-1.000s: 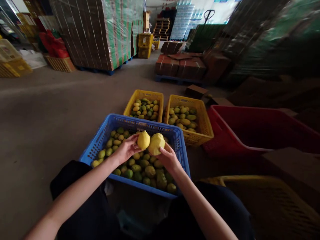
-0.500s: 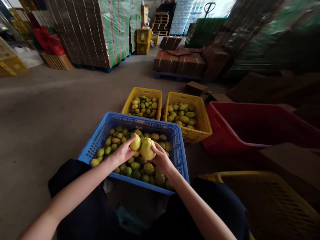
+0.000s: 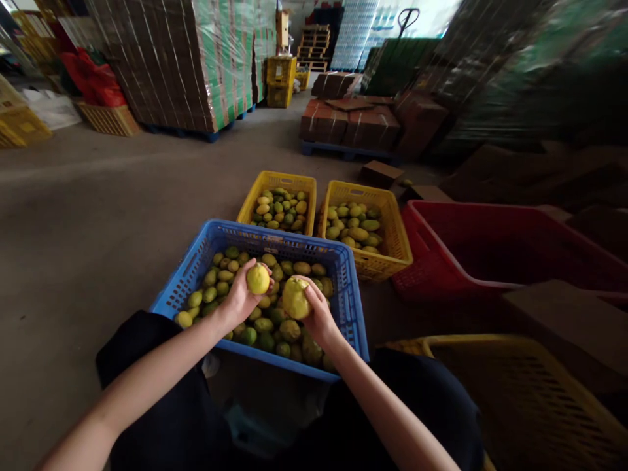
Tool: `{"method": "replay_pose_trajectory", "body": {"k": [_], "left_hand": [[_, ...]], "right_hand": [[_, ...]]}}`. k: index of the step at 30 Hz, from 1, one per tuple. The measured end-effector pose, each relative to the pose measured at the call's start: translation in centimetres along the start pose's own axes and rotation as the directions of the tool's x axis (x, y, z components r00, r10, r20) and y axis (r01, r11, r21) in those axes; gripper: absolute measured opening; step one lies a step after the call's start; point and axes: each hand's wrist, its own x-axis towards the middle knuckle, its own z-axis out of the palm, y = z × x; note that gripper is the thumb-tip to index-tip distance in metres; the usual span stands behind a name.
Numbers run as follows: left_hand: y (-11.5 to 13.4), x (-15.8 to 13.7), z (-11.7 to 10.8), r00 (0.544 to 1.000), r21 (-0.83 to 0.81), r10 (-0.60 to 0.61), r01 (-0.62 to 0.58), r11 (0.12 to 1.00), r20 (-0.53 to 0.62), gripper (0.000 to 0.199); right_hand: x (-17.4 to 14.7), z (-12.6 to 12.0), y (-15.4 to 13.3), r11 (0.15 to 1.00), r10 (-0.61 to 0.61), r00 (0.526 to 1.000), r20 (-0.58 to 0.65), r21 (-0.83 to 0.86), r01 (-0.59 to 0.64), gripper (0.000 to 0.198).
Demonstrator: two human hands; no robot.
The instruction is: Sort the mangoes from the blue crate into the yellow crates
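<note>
My left hand (image 3: 242, 296) is closed around a small, smooth yellow lemon (image 3: 258, 279), its fingers curled behind it. A larger, bumpy yellow-green lemon (image 3: 296, 298) sits in my right hand (image 3: 318, 315), with the thumb over its near side. The two fruits are apart, both held above a blue plastic crate (image 3: 360, 314). Inside that crate lie many green and yellow lemons (image 3: 263, 325), some hidden beneath my hands and wrists.
Beyond the blue crate stand two yellow crates, one on the left (image 3: 314, 190) and one on the right (image 3: 387, 265), both holding lemons. A red bin (image 3: 422, 261) and another yellow crate (image 3: 490, 339) are at right. Boxes (image 3: 370, 124) sit on a pallet farther back.
My hands have drawn apart. The smaller lemon has moved slightly left and turned in my left hand, and the larger one has shifted a little right.
</note>
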Motion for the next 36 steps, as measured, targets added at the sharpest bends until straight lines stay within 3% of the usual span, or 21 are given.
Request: {"method": "replay_pose_trajectory", "body": {"k": [4, 8, 10, 13, 16, 19, 23, 27, 32, 36], "left_hand": [[0.3, -0.5, 0.9, 0.972, 0.062, 0.212, -0.219, 0.974, 0.098, 0.029], [0.3, -0.3, 1.5, 0.947, 0.104, 0.271, -0.292, 0.951, 0.174, 0.03], [0.2, -0.1, 1.6, 0.966, 0.088, 0.21, -0.225, 0.97, 0.151, 0.033], [0.2, 0.2, 1.3, 0.998, -0.028, -0.006, 0.008, 1.0, 0.069, 0.038], [0.3, 0.3, 1.0, 0.983, -0.153, -0.18, 0.184, 0.971, 0.042, 0.038], [0.5, 0.2, 1.1, 0.976, -0.19, -0.211, 0.218, 0.957, 0.056, 0.037], [0.7, 0.2, 1.2, 0.951, -0.136, -0.3, 0.307, 0.942, 0.074, 0.046], [0.5, 0.1, 1.0, 0.945, -0.033, -0.318, 0.321, 0.947, 0.081, 0.054], [0.0, 0.2, 0.8, 0.943, 0.03, -0.33, 0.329, 0.944, 0.049, 0.051], [0.0, 0.6, 0.8, 0.969, 0.161, -0.243, 0.233, 0.959, 0.042, 0.042]], "right_hand": [[0.0, -0.5, -0.4, 0.985, -0.119, 0.984, 0.133, -0.105, 0.133, 0.051], [0.6, -1.5, -0.9, 0.946, -0.207, 0.952, 0.226, -0.204, 0.254, 0.051], [0.7, -1.6, -1.0, 0.943, -0.221, 0.953, 0.209, -0.202, 0.263, 0.049], [0.9, -1.4, -1.2, 0.975, -0.187, 0.979, 0.08, -0.107, 0.195, 0.043], [1.0, -1.2, -1.6, 0.993, -0.051, 0.998, -0.038, 0.103, 0.055, 0.032], [0.9, -1.3, -2.4, 0.938, 0.107, 0.994, 0.01, 0.33, -0.104, 0.024], [0.9, -1.3, -3.0, 0.886, 0.141, 0.986, 0.084, 0.434, -0.163, 0.025], [1.2, -1.4, -2.4, 0.865, 0.218, 0.97, 0.102, 0.441, -0.241, 0.032], [1.3, -1.8, -1.6, 0.879, 0.301, 0.946, 0.121, 0.348, -0.325, 0.047], [1.4, -1.7, -1.8, 0.903, 0.287, 0.949, 0.127, 0.294, -0.312, 0.052]]}}
